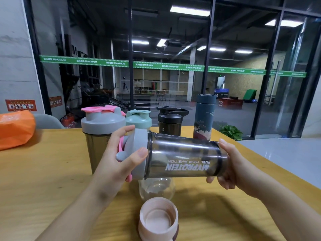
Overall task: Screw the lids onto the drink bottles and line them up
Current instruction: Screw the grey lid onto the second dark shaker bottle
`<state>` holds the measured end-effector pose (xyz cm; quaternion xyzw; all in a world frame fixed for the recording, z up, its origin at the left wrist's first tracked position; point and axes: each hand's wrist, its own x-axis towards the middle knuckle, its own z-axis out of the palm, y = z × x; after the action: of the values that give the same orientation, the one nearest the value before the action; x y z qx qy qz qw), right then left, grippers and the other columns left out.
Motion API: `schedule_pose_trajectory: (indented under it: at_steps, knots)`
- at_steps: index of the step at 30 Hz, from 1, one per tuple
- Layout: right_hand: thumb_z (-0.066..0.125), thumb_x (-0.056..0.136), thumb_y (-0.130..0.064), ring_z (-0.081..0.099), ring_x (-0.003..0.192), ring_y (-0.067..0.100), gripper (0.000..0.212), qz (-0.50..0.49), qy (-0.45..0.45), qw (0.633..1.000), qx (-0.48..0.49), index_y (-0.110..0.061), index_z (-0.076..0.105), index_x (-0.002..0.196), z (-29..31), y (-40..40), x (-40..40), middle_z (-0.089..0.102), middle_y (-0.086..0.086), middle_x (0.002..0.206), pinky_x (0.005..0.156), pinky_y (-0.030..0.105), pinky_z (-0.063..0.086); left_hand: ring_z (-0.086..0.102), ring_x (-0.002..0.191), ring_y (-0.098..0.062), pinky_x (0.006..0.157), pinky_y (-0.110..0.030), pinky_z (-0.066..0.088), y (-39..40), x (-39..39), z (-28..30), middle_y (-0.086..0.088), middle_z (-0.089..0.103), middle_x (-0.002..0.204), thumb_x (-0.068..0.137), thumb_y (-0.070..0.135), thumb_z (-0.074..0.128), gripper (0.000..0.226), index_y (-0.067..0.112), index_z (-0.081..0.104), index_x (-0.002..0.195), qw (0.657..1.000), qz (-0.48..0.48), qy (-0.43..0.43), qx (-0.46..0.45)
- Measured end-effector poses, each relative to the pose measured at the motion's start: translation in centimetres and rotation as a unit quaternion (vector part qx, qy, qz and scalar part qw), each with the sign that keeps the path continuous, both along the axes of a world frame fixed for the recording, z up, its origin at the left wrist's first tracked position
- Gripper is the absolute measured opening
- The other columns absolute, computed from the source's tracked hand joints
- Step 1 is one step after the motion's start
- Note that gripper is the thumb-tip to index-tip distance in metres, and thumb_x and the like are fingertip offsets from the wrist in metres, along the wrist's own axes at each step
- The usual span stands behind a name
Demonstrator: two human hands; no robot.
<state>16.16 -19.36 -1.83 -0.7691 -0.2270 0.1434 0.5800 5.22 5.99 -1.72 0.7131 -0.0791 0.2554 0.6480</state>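
Smoky shaker bottle (184, 158) held horizontal above table (52, 171), in front of standing bottle row (139, 120). Left hand (119, 159) grips grey lid (139, 153). Right hand (229, 164) grips bottle base. Pink open bottle (159, 218) nearest camera.

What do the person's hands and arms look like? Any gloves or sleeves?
No gloves and no sleeves show. The left hand and right hand are bare, and both forearms are bare as far as the picture's edge. No rings, watch or bracelets can be seen. The fingernails are short and plain, with no polish showing.
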Motion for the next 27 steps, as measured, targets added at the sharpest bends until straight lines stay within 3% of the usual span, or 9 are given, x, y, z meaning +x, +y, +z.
schedule_pose_trajectory:
  at_steps: [4,8,11,14,18,20,23,25,27]
  knots:
    - [0.025,0.068,-0.076,0.048,0.044,0.019,0.088,0.0,0.013,1.0,-0.007,-0.008,0.058,0.114,0.0,0.0,0.1,0.068,0.019,0.07,0.043,0.024,0.032,0.054,0.059,0.001,0.039,-0.013,0.035,-0.2,-0.1,0.1,0.001,0.059,0.111,0.047,0.055,0.065,0.077,0.044,0.046,0.121,1.0,0.003,-0.011,0.005]
    - [0.026,0.067,-0.075,0.061,0.059,0.022,0.084,0.022,0.05,0.998,0.019,-0.016,0.059,0.117,0.1,0.0,-0.1,0.073,0.011,0.087,0.049,0.025,0.045,0.054,0.059,0.001,0.039,-0.013,0.035,0.0,-0.1,0.2,0.0,0.058,0.114,0.046,0.056,0.066,0.08,0.044,0.045,0.123,1.0,0.018,-0.018,0.002]
    - [0.054,0.064,-0.079,0.069,0.079,0.027,0.08,0.06,0.078,0.991,0.093,-0.024,0.057,0.122,0.3,-0.1,-0.1,0.07,0.009,0.109,0.054,0.028,0.054,0.055,0.066,-0.003,0.04,-0.014,0.036,-0.1,0.0,0.2,0.005,0.058,0.117,0.046,0.056,0.066,0.076,0.05,0.046,0.12,0.999,0.014,-0.018,-0.022]
    - [0.074,0.074,-0.046,0.068,0.095,0.025,0.055,0.103,0.06,0.982,0.149,-0.047,0.052,0.124,0.8,-0.8,-0.2,0.062,0.003,0.126,0.064,0.03,0.055,0.057,0.083,-0.015,0.053,-0.024,0.041,-0.2,0.1,0.5,0.018,0.06,0.116,0.047,0.056,0.067,0.07,0.055,0.048,0.115,0.997,0.01,-0.021,-0.07]
    - [0.093,0.047,-0.027,0.066,0.097,0.028,0.085,0.153,0.051,0.962,0.219,-0.046,0.057,0.122,0.8,-1.5,-0.2,0.063,0.011,0.124,0.073,0.031,0.056,0.058,0.099,-0.013,0.078,-0.036,0.041,-0.3,0.3,0.7,0.041,0.058,0.105,0.042,0.059,0.072,0.078,0.057,0.045,0.115,0.993,0.002,-0.013,-0.119]
    - [0.089,0.049,-0.017,0.066,0.097,0.027,0.086,0.146,0.051,0.959,0.237,-0.044,0.056,0.123,0.9,-1.5,-0.1,0.062,0.011,0.125,0.074,0.031,0.056,0.058,0.096,-0.014,0.073,-0.032,0.043,-0.5,0.3,0.6,0.032,0.063,0.103,0.031,0.062,0.08,0.092,0.055,0.041,0.115,0.992,-0.002,-0.002,-0.123]
    - [0.071,0.058,-0.012,0.066,0.096,0.024,0.08,0.141,0.05,0.953,0.262,-0.043,0.051,0.129,0.9,-1.7,0.2,0.061,0.008,0.126,0.074,0.031,0.056,0.059,0.086,-0.014,0.062,-0.025,0.044,-1.1,0.1,0.5,0.004,0.064,0.107,0.011,0.068,0.083,0.11,0.047,0.041,0.111,0.993,-0.012,0.003,-0.121]
    - [0.071,0.057,-0.013,0.066,0.089,0.02,0.08,0.137,0.045,0.952,0.27,-0.043,0.051,0.129,1.0,-1.8,0.2,0.063,0.005,0.122,0.072,0.029,0.057,0.062,0.072,-0.006,0.05,-0.017,0.045,-1.2,0.1,0.5,0.0,0.063,0.104,0.01,0.067,0.083,0.119,0.04,0.042,0.117,0.994,-0.027,0.003,-0.105]
    - [0.081,0.053,-0.014,0.066,0.086,0.018,0.086,0.133,0.039,0.954,0.265,-0.042,0.053,0.128,1.0,-1.9,0.3,0.064,0.005,0.119,0.069,0.027,0.057,0.067,0.074,-0.005,0.053,-0.016,0.048,-1.1,0.2,0.4,-0.002,0.064,0.108,0.013,0.065,0.086,0.128,0.033,0.04,0.129,0.995,-0.045,0.007,-0.089]
